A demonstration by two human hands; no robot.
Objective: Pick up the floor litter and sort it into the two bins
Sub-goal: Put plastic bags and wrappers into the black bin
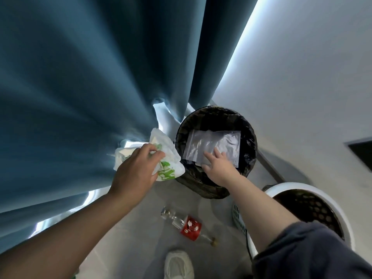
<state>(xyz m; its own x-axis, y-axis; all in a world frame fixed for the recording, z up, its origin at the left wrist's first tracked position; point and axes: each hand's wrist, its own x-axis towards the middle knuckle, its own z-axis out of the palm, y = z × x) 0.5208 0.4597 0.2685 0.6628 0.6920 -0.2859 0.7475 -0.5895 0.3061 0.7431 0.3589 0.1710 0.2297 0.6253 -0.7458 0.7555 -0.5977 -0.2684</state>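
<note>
My left hand [136, 170] grips a crumpled white plastic bag with green print [167, 158], held just left of the dark bin. That dark bin [181, 127] has a black liner and stands against the curtain. A clear zip bag [217, 143] lies flat across its mouth. My right hand [217, 166] reaches over the bin, its straight fingers resting on the near edge of the clear bag. A second bin, a white mesh basket [291, 188] with a dark liner, stands to the right. A clear bottle with a red label [189, 226] lies on the floor between my arms.
A heavy blue curtain [90, 77] hangs at the left and brushes the dark bin. A white wall [302, 87] rises at the right. My white shoe [179, 264] is on the pale floor just below the bottle.
</note>
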